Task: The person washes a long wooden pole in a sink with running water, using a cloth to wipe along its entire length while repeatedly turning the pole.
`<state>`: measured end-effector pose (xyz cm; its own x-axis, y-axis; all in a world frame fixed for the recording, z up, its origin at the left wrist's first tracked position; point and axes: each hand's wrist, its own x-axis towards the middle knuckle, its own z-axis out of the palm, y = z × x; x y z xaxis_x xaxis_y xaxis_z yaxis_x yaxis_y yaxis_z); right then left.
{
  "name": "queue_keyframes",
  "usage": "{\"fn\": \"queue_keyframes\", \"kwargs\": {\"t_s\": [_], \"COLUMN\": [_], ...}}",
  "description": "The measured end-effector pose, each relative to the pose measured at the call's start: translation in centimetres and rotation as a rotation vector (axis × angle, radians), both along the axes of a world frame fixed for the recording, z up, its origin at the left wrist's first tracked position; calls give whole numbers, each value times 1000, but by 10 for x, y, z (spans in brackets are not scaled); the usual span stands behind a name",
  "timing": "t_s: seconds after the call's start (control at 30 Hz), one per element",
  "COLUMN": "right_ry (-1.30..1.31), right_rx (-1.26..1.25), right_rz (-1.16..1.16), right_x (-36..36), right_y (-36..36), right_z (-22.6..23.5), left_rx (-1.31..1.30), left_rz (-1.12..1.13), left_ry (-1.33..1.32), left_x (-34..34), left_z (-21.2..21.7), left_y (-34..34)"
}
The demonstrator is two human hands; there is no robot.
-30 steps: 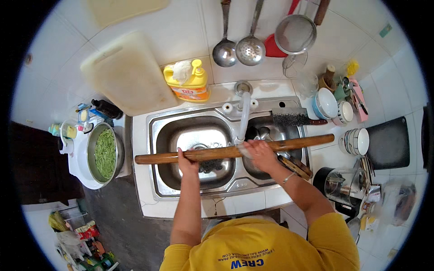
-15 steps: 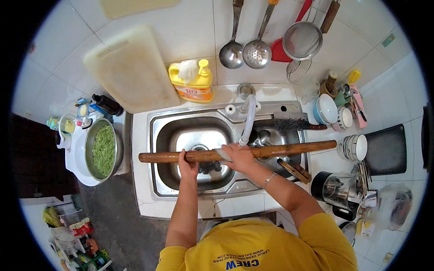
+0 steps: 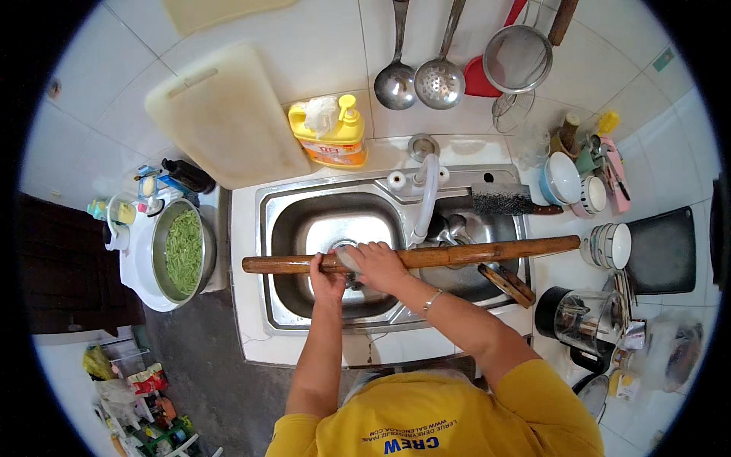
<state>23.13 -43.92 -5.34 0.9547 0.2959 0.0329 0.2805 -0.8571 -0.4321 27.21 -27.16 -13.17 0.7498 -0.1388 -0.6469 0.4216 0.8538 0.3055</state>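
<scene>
Left hand (image 3: 327,283) curled firmly round the wooden pole (image 3: 487,251) spanning the 2-basin sink (image 3: 396,313), right hand (image 3: 381,266) folded over a pale pad (image 3: 347,260) on it, and if that left grip slips, the pole's right end could knock the stacked bowls (image 3: 620,246)

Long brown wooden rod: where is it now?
In the head view, the rod spans the silver steel double sink left to right, with the left hand and right hand at its left half.
</scene>
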Motion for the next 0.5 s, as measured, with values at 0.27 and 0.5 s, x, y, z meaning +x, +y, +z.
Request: {"fn": "queue_keyframes", "kwargs": {"t_s": [0.27, 0.5], "right_ry": [-190, 52], "right_rx": [848, 840], "right_rz": [-638, -497], "right_x": [-50, -4], "right_y": [-87, -74], "right_z": [59, 103], "left_rx": [-15, -16], "left_rz": [-7, 30], "left_ry": [39, 50], "left_x": [-1, -1], "left_z": [-3, 12], "left_y": [-5, -12]}}
